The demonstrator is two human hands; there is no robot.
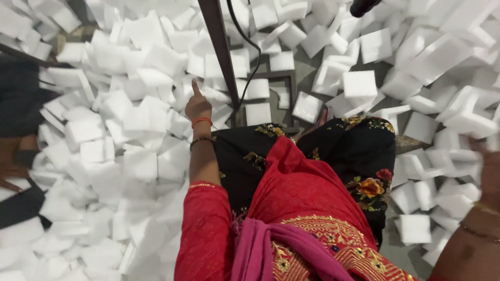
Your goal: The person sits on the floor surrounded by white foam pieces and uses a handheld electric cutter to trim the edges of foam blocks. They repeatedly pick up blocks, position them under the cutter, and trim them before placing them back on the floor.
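Note:
My left hand (198, 105) is stretched forward over a heap of white foam blocks (130, 114). Its fingers are curled in and only the index finger points away from me; it holds nothing. An orange thread and a dark bangle circle that wrist, above a red sleeve. My right hand (489, 161) is at the right edge, blurred, beside more white foam pieces (458, 119); whether it holds anything does not show. My lap, in black flowered cloth (359, 151) and a red tunic, fills the lower middle.
A dark metal post (219, 52) rises just beyond my left hand, with a black cable (254, 57) and a metal base frame (284, 78) on the grey floor. Another person in dark clothes (18, 104) sits at the left edge.

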